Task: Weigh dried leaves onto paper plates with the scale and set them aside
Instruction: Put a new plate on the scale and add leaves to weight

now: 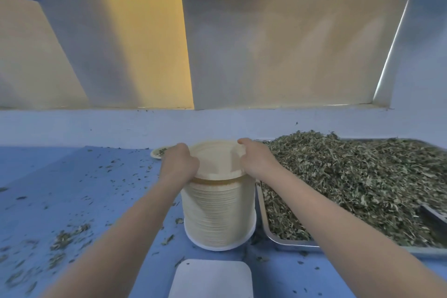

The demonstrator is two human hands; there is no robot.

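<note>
A tall stack of cream paper plates (219, 210) stands in the middle of the blue table. The top plate (217, 161) sits slightly raised above the stack. My left hand (179, 162) grips its left rim and my right hand (256, 159) pinches its right rim. A metal tray (285, 242) heaped with dried leaves (350, 181) lies to the right of the stack. The white scale platform (212, 278) is at the bottom centre, with nothing on it. A plate with some leaves (158, 152) peeks out behind my left hand.
Loose leaf bits (70, 237) are scattered over the blue table (60, 176) on the left. A pale wall ledge (193, 123) runs behind the table. A dark scoop-like object (433, 215) lies in the tray at the right edge.
</note>
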